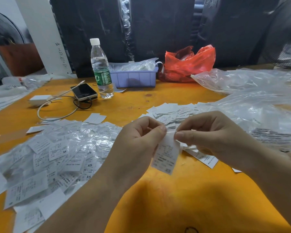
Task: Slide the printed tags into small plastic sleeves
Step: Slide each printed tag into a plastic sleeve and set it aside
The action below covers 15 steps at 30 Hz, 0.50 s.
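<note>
From the head camera, my left hand (138,140) and right hand (213,133) each pinch the top edge of one white printed paper tag in its clear plastic sleeve (166,155), held above the near yellow desk (158,199), I judge to part the mouth. Finished sleeved tags (57,157) pile at left and loose white tags (171,111) wait farther off, both within reach.

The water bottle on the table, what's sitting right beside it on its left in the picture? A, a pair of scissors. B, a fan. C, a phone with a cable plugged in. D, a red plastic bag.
C: a dark-screened phone with a cable lies just left of the water bottle.
</note>
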Tool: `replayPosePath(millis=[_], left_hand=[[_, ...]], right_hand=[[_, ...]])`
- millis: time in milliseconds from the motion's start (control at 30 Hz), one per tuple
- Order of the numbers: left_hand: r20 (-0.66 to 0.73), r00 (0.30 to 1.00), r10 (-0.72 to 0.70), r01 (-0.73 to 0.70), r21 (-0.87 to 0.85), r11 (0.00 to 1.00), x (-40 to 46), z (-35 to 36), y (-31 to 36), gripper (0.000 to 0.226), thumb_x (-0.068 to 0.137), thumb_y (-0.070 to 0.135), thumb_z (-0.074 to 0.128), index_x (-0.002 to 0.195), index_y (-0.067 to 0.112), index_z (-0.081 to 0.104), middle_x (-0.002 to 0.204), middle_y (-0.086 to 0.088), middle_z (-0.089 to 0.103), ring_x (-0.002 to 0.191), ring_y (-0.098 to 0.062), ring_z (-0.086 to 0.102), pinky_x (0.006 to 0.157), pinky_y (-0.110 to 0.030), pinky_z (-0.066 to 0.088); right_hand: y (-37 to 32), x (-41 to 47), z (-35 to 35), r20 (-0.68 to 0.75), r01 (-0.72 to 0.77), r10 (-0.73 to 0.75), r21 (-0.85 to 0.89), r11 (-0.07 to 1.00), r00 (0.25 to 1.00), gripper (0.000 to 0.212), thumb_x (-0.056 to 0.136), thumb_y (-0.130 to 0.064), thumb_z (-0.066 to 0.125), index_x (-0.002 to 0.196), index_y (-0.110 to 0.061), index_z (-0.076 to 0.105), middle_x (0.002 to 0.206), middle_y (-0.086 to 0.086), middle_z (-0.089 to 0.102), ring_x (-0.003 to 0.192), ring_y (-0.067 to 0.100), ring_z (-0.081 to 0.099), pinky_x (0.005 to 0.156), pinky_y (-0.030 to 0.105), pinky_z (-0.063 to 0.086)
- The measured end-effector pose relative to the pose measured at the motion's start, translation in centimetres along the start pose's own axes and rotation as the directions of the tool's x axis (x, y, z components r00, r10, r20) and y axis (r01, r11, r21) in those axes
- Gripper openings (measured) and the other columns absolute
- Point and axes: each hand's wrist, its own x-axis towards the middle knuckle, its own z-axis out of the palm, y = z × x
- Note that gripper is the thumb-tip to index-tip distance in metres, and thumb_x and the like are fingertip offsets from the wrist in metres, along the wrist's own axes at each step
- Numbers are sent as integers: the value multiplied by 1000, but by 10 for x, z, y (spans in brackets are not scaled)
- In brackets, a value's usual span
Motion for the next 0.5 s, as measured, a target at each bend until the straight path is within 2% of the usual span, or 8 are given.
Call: replayPosePath(millis=[67,167,233,333,400,500], left_hand=[[5,1000,7,-7,16,1000,0,-1,0,24,94,28,57,74,19,66,75,-7,69,74,-26,65,66,-38,56],[6,1000,6,-6,33,999,1,-3,-1,23,94,28,57,76,17,66,76,-7,70,76,-28,64,65,-37,55],[-5,1000,-1,1,72,997,5,-9,0,23,94,27,57,73,20,66,73,-3,70,67,-21,64,61,-33,54],[-73,997,-37,48,157,986,14,-28,-1,21,92,28,61,72,24,67,60,12,63,55,-3,56,52,-23,50],[-140,989,-56,83,192,978,20,-43,-3,18,91,29,63,74,24,66,53,17,58,58,-7,54,55,-26,46],[-169,984,-61,103,254,962,23,-51,-9,15,91,30,63,78,26,66,55,16,59,56,-7,52,56,-26,43]], right_hand=[[1,0,-2,-18,7,-8,-18,1000,1000,17,78,-18,67,76,-2,74,61,0,63,42,1,49,43,8,35],[2,0,-2,6,-13,13,-33,999,1000,17,78,-21,66,77,-6,75,62,1,63,42,3,47,43,8,34],[2,0,-1,-13,-9,8,-59,998,1000,17,78,-23,68,83,-9,75,63,1,63,42,2,48,43,7,33],[3,1,-3,-81,-16,11,-68,998,997,24,77,-28,76,96,-13,73,64,2,63,42,1,49,42,6,32],[3,1,-3,-112,-42,32,-86,995,993,28,72,-32,72,97,-18,73,64,2,63,42,1,47,42,7,33],[5,1,-1,-99,-69,52,-180,981,994,10,80,-26,73,88,-22,75,68,-1,67,50,2,56,47,11,39]])
